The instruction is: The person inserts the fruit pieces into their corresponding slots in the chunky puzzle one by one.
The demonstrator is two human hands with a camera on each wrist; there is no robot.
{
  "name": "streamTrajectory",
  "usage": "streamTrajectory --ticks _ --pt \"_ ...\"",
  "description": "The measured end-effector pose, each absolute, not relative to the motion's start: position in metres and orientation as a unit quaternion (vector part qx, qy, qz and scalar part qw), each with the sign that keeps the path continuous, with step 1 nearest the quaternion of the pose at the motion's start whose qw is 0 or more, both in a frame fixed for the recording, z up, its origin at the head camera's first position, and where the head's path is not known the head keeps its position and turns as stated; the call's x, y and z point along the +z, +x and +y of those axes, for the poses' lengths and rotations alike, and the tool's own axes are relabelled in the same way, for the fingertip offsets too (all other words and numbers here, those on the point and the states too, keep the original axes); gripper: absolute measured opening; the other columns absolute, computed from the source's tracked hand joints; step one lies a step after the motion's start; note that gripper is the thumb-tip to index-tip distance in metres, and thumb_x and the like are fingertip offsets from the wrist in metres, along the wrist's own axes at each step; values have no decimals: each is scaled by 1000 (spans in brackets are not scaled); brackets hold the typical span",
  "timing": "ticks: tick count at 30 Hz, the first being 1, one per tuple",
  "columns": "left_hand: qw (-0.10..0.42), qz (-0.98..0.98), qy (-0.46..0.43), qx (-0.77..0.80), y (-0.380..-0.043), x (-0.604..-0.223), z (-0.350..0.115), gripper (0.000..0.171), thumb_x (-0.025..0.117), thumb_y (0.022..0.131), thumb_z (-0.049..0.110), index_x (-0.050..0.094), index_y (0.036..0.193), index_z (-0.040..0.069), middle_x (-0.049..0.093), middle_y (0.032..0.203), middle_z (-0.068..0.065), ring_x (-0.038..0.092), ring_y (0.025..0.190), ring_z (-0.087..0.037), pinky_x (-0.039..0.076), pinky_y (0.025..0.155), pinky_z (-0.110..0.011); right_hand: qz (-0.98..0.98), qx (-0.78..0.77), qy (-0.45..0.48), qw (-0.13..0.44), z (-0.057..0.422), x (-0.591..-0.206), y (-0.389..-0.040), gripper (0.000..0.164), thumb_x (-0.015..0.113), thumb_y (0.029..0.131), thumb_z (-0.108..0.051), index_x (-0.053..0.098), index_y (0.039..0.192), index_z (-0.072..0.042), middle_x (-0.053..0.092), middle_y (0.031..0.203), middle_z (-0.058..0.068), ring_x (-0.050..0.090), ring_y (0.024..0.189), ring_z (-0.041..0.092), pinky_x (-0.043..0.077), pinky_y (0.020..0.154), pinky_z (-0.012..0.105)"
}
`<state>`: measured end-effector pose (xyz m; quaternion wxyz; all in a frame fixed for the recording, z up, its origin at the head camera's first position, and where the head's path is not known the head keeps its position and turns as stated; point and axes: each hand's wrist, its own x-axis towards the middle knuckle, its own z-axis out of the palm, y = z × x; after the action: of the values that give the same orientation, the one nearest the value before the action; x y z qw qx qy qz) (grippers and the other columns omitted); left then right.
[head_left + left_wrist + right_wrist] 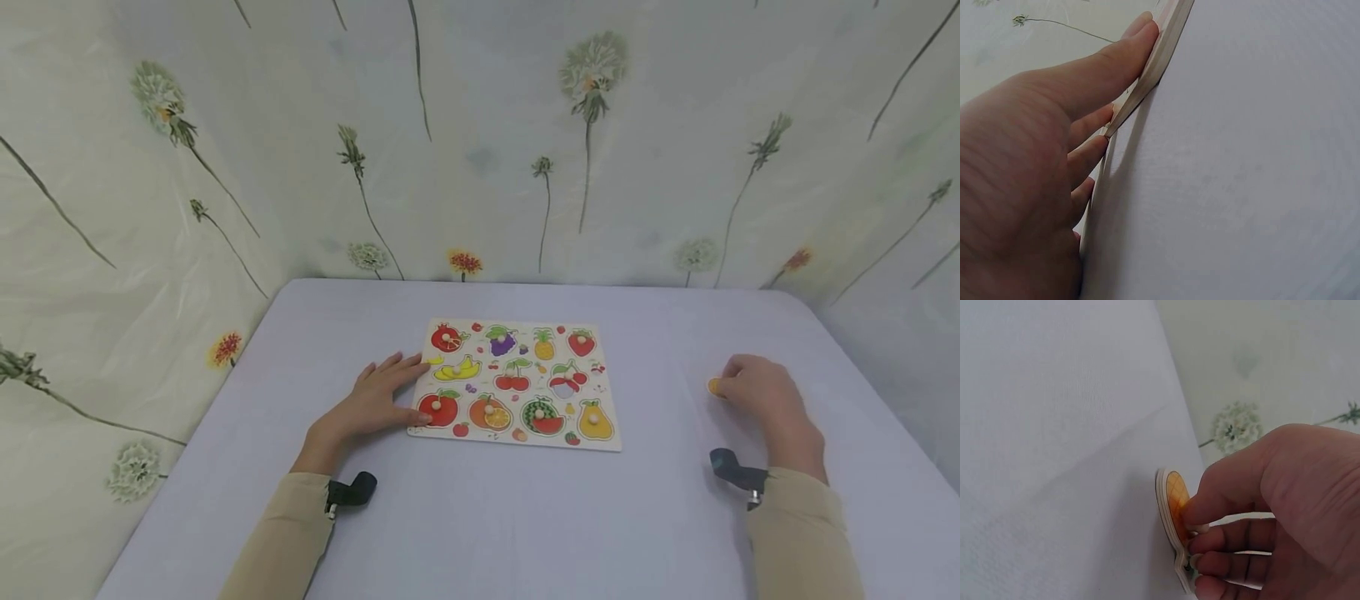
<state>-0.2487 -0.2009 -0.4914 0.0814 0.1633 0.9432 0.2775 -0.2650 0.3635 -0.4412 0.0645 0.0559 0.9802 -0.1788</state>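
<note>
A wooden fruit puzzle board [491, 393] lies flat on the table, with fruit pictures and small round knobs on several of them. My left hand [371, 400] rests along its left edge, thumb near the front corner and fingers extended farther back. In the left wrist view, the thumb [1107, 69] touches the board's rim [1160, 56]. Well to the right of the board, my right hand [761, 396] pinches a pineapple puzzle piece [1177, 497] by its knob. The piece appears tilted on edge, just above or touching the cloth; I cannot tell which. Fingers partly hide its leafy end.
A white cloth [480, 525] covers the table. Behind and to the left hangs a curtain [480, 167] printed with dandelions and orange flowers. Dark wrist-worn devices [352, 490] sit at both beige sleeves [802, 533].
</note>
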Motion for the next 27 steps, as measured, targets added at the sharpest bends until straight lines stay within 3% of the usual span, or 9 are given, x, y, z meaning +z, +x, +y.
streamTrajectory --ticks 7,27 --pt "84 943 162 279 -247 -490 -203 90 76 76 58 39 153 31 30 164 4 11 156 -25 4 125 -59 982 -179 10 63 350 -447 -273 21 60 89 -23 61 89 -1 59 78 10 52 76 27 37 60 29" --pt "79 947 164 265 -255 -500 -204 91 73 74 65 37 153 36 28 164 8 11 156 -23 5 126 -57 983 -181 -13 43 334 -448 -274 21 60 91 -25 60 92 -3 62 81 11 53 74 25 38 59 29"
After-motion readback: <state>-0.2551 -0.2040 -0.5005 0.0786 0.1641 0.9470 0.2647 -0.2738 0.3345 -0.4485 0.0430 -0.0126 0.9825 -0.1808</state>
